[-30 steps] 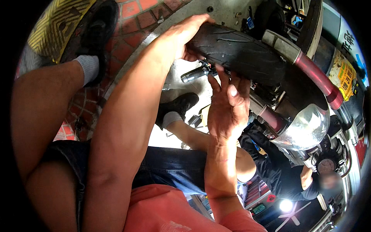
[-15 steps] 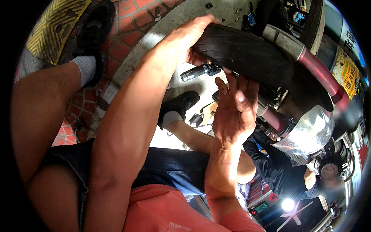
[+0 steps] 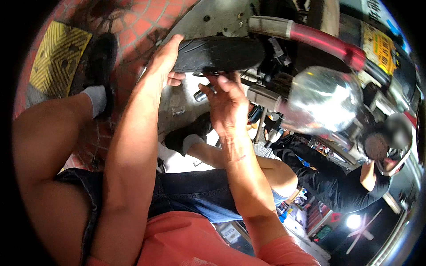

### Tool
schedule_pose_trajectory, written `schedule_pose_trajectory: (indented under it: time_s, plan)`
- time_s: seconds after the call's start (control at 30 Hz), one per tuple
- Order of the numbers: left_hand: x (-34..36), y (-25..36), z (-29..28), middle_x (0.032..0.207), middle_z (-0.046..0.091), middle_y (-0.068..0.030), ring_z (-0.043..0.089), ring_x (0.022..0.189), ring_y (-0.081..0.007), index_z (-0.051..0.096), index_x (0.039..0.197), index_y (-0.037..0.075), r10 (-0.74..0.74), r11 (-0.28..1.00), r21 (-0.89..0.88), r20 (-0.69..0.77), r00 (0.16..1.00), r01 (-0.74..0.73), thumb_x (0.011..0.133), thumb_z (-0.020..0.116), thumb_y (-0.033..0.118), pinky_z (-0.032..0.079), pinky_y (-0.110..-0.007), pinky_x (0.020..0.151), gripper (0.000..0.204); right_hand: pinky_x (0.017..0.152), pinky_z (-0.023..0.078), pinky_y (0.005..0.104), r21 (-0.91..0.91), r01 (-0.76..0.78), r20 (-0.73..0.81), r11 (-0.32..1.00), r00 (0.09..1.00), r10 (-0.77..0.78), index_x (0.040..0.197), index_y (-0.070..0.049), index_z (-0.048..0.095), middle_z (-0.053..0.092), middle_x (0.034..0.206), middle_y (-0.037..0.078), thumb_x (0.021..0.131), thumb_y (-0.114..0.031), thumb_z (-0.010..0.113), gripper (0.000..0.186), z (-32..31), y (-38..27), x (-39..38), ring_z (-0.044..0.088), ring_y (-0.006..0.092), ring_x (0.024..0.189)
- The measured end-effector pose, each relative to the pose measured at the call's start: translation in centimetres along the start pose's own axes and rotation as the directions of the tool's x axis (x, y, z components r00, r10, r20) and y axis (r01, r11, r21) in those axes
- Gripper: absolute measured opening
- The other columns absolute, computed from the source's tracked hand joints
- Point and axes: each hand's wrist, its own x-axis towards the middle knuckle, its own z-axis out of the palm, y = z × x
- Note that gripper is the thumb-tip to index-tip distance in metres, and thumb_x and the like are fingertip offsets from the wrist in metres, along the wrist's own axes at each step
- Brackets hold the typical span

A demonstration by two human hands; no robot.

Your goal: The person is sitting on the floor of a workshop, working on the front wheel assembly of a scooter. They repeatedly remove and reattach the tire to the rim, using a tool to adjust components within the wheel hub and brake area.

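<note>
A black motorcycle wheel, its tyre seen from the tread side, sits in front of me between two fork legs. My left hand is wrapped round its left end, palm on the tread and fingertips curled under the near edge. Against the near side of the wheel, my right hand has its fingers bent up at the lower edge of the tyre, partly hidden and a little blurred. Below the tyre, a dark ribbed handle shows beside my right thumb.
The red fork leg and the clear headlight stand to the right of the wheel. A person in dark clothes is beyond them. At the far left, a yellow ridged ramp lies on red paving.
The view has shifted, so wheel and fork appear further left. My right hand's fingers, stretched out before, are now bent against the tyre's lower edge. The left hand still grips the wheel's left end.
</note>
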Motion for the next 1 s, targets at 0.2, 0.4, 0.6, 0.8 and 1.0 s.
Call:
schedule_pose_trajectory:
  time_s: [0.2, 0.4, 0.6, 0.8, 1.0]
  plan:
    - [-1.7, 0.0, 4.9, 0.146, 0.062, -0.0265, 0.055, 0.139, -0.0474, 0.067, 0.139, 0.003, 0.708, 0.547, 0.672, -0.054, 0.704, -0.499, 0.103, 0.043, 0.053, 0.04, -0.053, 0.119, 0.067, 0.09, 0.053, 0.0403, -0.055, 0.001, -0.161, 0.999, 0.987, -0.01, 0.123, -0.011, 0.065, 0.066, 0.12, 0.002, 0.095, -0.021, 0.071, 0.031, -1.5, -2.1, -1.1, 0.06, 0.0167, 0.111]
    - [-5.4, -0.1, 2.1, 0.147, 0.058, -0.0309, 0.053, 0.139, -0.047, 0.049, 0.154, 0.001, 0.912, 0.239, 0.729, 0.058, 0.405, -0.641, 0.087, 0.081, 0.048, 0.042, -0.052, 0.116, 0.088, 0.088, 0.055, 0.0315, -0.168, -0.026, 0.175, 0.985, 0.983, 0.056, 0.137, -0.008, 0.064, 0.073, 0.122, 0.004, 0.092, -0.02, 0.07, 0.048, 0.7, 2.0, -1.1, 0.068, 0.0203, 0.104]
    - [-5.5, -2.3, 0.7, 0.153, 0.051, -0.036, 0.052, 0.14, -0.0488, 0.038, 0.156, -0.011, 0.856, 0.321, 0.762, 0.021, 0.516, -0.563, 0.082, 0.086, 0.054, 0.041, -0.05, 0.117, 0.11, 0.091, 0.056, 0.0449, -0.79, 0.259, 0.251, 0.556, 0.964, -0.092, 0.115, -0.001, 0.073, 0.078, 0.104, 0.02, 0.087, -0.024, 0.075, 0.036, -0.2, -0.3, -5.4, 0.074, 0.0354, 0.101]
    - [-5.9, -4.1, -1.5, 0.144, 0.057, -0.0354, 0.058, 0.133, -0.0445, 0.04, 0.152, -0.012, 0.851, 0.378, 0.628, 0.053, 0.522, -0.68, 0.079, 0.089, 0.054, 0.044, -0.047, 0.113, 0.109, 0.092, 0.055, 0.0547, -0.795, 0.568, 0.532, 0.212, 0.821, -0.207, 0.121, 0.0, 0.067, 0.074, 0.105, 0.027, 0.089, -0.025, 0.069, 0.041, 1.4, -9.1, -14.8, 0.07, 0.0461, 0.107]
    - [-7.0, -6.6, -0.3, 0.145, 0.057, -0.0346, 0.057, 0.135, -0.0476, 0.039, 0.153, -0.007, 0.832, 0.294, 0.761, 0.094, 0.547, -0.578, 0.077, 0.09, 0.051, 0.044, -0.05, 0.113, 0.109, 0.089, 0.055, 0.0553, -0.668, 0.743, 0.72, 0.053, 0.662, -0.21, 0.115, 0.0, 0.067, 0.073, 0.102, 0.025, 0.089, -0.028, 0.072, 0.039, -2.1, -17.4, -21.1, 0.069, 0.0463, 0.103]
